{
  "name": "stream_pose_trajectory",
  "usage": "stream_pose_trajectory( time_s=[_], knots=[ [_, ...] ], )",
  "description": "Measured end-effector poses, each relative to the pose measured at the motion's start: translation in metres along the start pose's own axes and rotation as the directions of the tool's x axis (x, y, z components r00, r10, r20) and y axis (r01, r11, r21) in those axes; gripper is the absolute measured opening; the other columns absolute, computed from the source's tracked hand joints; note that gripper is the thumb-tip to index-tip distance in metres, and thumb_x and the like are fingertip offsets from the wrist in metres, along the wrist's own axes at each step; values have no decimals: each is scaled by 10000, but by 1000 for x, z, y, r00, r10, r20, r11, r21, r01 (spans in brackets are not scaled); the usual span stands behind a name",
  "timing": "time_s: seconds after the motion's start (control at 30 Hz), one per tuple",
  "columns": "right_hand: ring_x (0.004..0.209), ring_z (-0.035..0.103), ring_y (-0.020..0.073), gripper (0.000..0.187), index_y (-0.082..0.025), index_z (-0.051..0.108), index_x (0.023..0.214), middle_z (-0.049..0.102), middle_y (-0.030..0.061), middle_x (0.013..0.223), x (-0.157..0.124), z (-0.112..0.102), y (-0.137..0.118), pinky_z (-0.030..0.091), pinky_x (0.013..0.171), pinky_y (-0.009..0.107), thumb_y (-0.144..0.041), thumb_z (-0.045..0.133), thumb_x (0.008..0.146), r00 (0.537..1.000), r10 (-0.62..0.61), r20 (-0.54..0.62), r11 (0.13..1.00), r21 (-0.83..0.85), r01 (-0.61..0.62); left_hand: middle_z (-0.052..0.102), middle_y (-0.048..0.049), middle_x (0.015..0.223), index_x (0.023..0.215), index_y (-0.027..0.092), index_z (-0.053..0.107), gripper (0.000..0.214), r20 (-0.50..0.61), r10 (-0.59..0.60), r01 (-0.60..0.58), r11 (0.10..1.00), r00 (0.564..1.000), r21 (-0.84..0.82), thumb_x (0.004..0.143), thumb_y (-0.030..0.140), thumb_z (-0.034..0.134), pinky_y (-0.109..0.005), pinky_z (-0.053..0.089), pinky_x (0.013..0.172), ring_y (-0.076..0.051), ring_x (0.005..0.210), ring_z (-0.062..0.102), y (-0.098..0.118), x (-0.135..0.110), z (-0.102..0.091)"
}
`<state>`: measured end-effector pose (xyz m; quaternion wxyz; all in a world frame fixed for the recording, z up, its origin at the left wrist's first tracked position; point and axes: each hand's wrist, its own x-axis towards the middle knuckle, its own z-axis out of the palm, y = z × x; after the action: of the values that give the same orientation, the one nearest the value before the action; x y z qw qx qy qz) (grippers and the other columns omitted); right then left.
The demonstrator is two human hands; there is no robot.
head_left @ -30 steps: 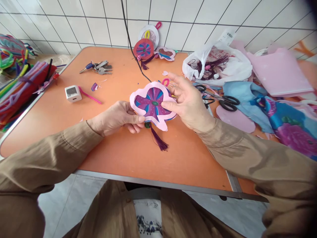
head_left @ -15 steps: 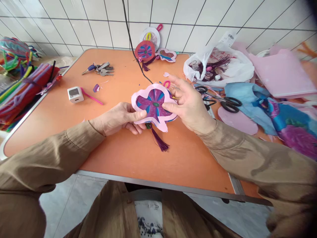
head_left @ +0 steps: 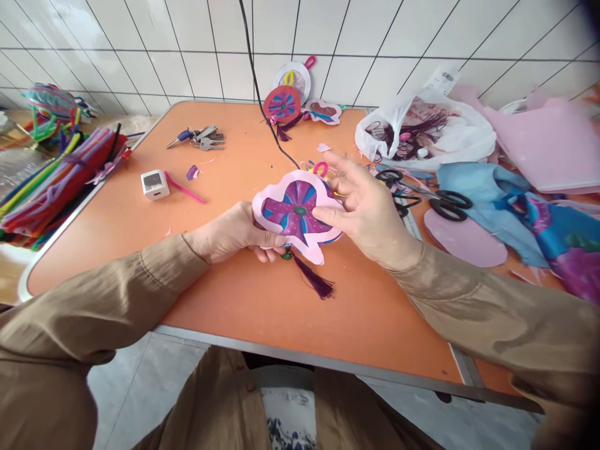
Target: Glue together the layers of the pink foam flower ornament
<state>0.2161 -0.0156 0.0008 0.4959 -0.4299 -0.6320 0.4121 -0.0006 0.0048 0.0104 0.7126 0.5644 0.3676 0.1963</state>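
Head-worn camera; looks forward, down across table (head_left: 253, 306); left hand (head_left: 237, 234), right hand (head_left: 372, 219) near, mid-frame

bright, soft light fills the view, strongest at the upper left, where the white wall tiles (head_left: 89, 28) carry a washed-out glare. the orange tabletop (head_left: 117, 225) looks paler toward its left side and deeper in colour near the front, and gentle shading lies in the folds of the brown sleeves (head_left: 164, 278). the middle is clearest: the flower ornament (head_left: 300, 210) shows fairly crisp edges and strong colour. toward the sides, wide-angle stretching softens detail; the pink sheets (head_left: 544, 147) at the right look smeared. dark, blurred shading covers the upper right corner.
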Motion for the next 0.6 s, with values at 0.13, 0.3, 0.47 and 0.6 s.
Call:
stream_pose_trajectory(
  time_s=[0.13,0.3,0.47,0.6],
  knots=[
    [987,668,230,701,-282,426,1371,672,55,1141,0,-1,0,594,802,380,-154,701,740,1000,8,8,1000,-6,-8,714,-73,697,774,102,731,292,27,-31,32,999,999,-39,653,340,851,-205,543,488,-135,564,658,3,-2,0],
    [992,666,228,711,-279,410,1389,668,53,1110,1,-1,0,593,807,388,-174,698,747,999,-23,41,999,-23,24,666,-43,680,773,111,708,267,27,34,-32,996,999,-85,668,319,838,-195,517,471,-111,563,603,2,-2,2],
    [996,666,221,662,-329,396,1407,668,34,1105,1,-2,1,596,812,388,-236,668,811,999,-26,37,998,-58,28,604,-8,575,739,115,681,178,50,113,-108,990,992,-90,696,224,815,-163,445,416,-82,508,526,0,0,4],
    [1082,643,237,585,-326,400,1398,655,40,1168,0,-1,1,573,891,434,-304,620,857,1000,11,-4,1000,12,-11,591,4,570,705,123,664,202,3,131,-129,982,991,-136,681,238,829,-160,426,410,-75,505,511,-1,0,2]
  ],
)
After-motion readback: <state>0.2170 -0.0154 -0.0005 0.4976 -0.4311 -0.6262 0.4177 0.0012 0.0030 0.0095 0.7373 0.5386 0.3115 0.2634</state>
